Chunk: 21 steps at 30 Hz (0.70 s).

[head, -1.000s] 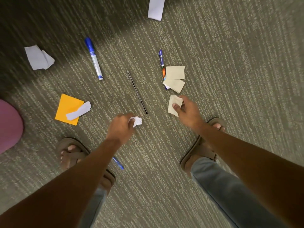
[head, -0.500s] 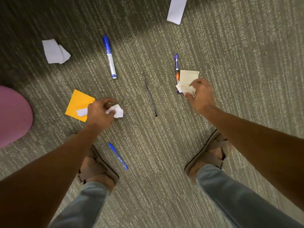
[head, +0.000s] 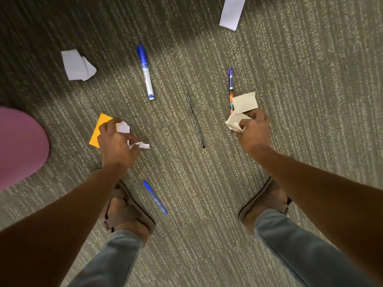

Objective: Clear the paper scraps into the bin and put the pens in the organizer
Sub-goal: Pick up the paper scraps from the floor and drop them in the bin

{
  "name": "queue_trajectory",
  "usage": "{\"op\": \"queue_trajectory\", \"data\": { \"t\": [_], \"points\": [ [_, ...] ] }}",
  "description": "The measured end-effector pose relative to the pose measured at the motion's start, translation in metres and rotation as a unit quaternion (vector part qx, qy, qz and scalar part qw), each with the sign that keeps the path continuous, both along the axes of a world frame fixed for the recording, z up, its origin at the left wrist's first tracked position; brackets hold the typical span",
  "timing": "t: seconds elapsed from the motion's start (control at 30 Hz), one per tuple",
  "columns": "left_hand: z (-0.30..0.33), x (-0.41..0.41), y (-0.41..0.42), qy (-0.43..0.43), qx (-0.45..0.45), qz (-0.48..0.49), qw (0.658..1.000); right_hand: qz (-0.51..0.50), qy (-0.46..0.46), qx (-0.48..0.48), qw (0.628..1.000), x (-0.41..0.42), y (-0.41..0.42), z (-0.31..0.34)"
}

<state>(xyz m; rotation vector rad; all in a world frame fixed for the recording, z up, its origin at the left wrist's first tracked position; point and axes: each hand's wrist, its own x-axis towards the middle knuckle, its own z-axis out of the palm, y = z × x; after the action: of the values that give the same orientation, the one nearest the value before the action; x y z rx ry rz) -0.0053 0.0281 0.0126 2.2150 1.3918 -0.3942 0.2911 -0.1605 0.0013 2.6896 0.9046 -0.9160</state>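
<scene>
My left hand point(head: 117, 142) is closed on white paper scraps point(head: 139, 145) and rests over an orange sticky note point(head: 99, 129) on the carpet. My right hand point(head: 253, 131) grips crumpled beige scraps point(head: 233, 123), just below one more beige scrap point(head: 244, 102) lying flat. Beside that scrap lies a purple and orange pen point(head: 230, 88). A thin black pen point(head: 194, 119) lies between my hands. A blue marker point(head: 145, 72) is farther up, and a blue pen point(head: 155, 197) lies by my left foot.
White scraps lie at the upper left point(head: 77, 66) and top right point(head: 232, 13) of the carpet. A pink rounded object point(head: 18, 146) sits at the left edge. My sandalled feet point(head: 127, 212) stand on the carpet below my hands.
My left hand moved left onto the orange note and took the white strip there. My right hand picked up more beige scraps and stays beside the last one.
</scene>
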Motion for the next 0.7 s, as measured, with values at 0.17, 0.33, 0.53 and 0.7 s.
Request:
{"op": "queue_trajectory", "data": {
  "t": [0.17,0.33,0.53,0.7],
  "points": [
    [-0.005,-0.004,0.003,0.044,0.003,0.019,0.999,0.012,0.001,0.014,1.0,0.003,-0.002,-0.001],
    [-0.011,0.003,0.001,0.073,0.005,0.049,0.996,0.027,0.008,0.04,0.999,0.003,-0.007,0.001],
    [-0.007,0.008,-0.004,0.083,0.021,0.011,0.996,0.005,0.064,0.096,0.993,0.0,-0.028,0.011],
    [-0.001,0.022,-0.004,-0.021,0.005,0.042,0.999,-0.018,0.095,0.147,0.984,0.013,-0.024,0.02]
  ]
}}
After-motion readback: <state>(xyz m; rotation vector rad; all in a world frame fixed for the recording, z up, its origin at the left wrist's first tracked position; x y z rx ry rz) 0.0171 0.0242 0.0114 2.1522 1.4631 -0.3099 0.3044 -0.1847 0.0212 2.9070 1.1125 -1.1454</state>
